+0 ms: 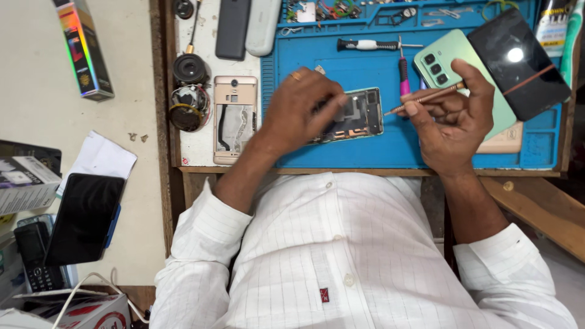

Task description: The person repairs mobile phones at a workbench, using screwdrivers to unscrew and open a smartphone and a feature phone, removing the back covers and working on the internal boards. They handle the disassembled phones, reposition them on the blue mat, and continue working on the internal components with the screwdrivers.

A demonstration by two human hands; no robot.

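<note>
1. One blue work mat (pixel 365 155) on the desk (pixel 195 146): keep all parts on it.
2. Opened phone body (pixel 353 114), mid-mat: left hand (pixel 298 109), grip closed over its left end, should pin it flat.
3. Slim copper-coloured screwdriver (pixel 426 97): right hand (pixel 451 122) pinches it shut, tip hovering just right of the phone; lower it squarely.

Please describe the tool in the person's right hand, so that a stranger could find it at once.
Look at the blue work mat. Above its right half, the right hand holds a thin copper-coloured screwdriver, tip toward the opened phone. The other screwdrivers lie flat on the mat.
</note>
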